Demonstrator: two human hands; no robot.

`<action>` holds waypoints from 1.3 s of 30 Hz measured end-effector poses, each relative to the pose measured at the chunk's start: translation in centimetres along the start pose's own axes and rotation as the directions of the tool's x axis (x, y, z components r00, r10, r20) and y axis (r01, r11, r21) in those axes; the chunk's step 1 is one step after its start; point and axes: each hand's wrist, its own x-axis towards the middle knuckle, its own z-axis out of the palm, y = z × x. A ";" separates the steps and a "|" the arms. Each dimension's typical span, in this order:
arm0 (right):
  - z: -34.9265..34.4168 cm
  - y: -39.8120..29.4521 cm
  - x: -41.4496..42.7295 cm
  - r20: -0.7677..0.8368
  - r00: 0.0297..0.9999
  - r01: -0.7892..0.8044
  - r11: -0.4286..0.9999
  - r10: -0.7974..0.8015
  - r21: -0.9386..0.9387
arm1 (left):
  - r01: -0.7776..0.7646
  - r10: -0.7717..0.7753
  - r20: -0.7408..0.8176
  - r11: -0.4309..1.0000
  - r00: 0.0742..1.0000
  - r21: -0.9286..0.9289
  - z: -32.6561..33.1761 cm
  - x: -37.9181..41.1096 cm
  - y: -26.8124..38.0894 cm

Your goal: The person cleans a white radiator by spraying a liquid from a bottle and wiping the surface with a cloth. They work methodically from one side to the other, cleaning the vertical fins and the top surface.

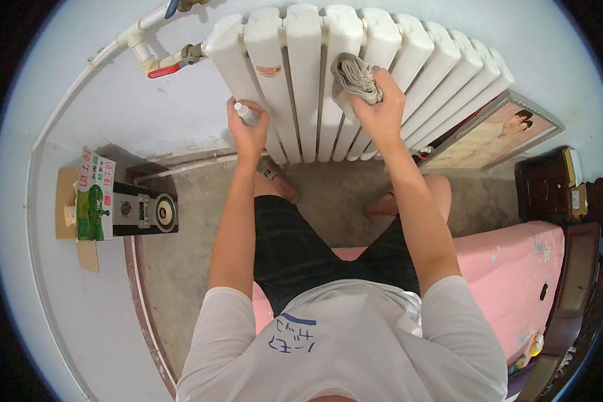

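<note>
A white column radiator (304, 85) stands against the wall in front of me. My left hand (248, 130) is closed around a small bottle with a white top (246, 113), close to the radiator's left columns. Most of the bottle is hidden by my fingers. In my right hand (384, 113) is a folded grey cloth (354, 80), held over the front of the middle columns. Whether the cloth presses on the metal I cannot tell. A red and white sticker (269, 71) is on the second column from the left.
A valve with a red lever (165, 71) joins white pipes at the radiator's left. A speaker (145, 208) with a printed carton (95, 196) on it stands left. At right are a framed picture (497, 133), a dark wooden cabinet (542, 186) and a bed with a pink sheet (507, 271).
</note>
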 end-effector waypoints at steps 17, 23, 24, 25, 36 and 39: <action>2.7 6.8 -7.9 0.287 0.956 -0.039 0.995 0.064 -0.093 | 0.020 -0.020 -0.032 1.000 0.999 0.014 0.3 -0.1 0.4; 3.4 8.4 -10.4 0.272 0.962 -0.004 0.999 0.015 -0.040 | 0.033 -0.031 -0.039 0.999 0.999 0.037 0.5 -0.1 0.2; 3.4 8.4 -10.4 0.283 0.959 -0.004 0.999 0.015 -0.041 | 0.016 -0.014 -0.041 0.998 0.999 0.056 0.4 -0.1 -0.3; 3.4 8.4 -10.4 0.292 0.956 -0.004 0.999 0.016 -0.043 | 0.000 0.004 -0.043 0.997 0.999 0.075 0.3 -0.1 -0.7; 0.4 5.6 -5.6 0.231 0.973 0.042 0.996 -0.023 -0.076 | -0.045 0.050 -0.051 0.994 0.997 0.095 0.4 -0.1 -0.4; -0.3 4.1 -3.3 0.179 0.980 0.097 0.992 -0.082 -0.077 | -0.068 0.073 -0.046 0.993 0.996 0.101 0.3 0.0 -0.4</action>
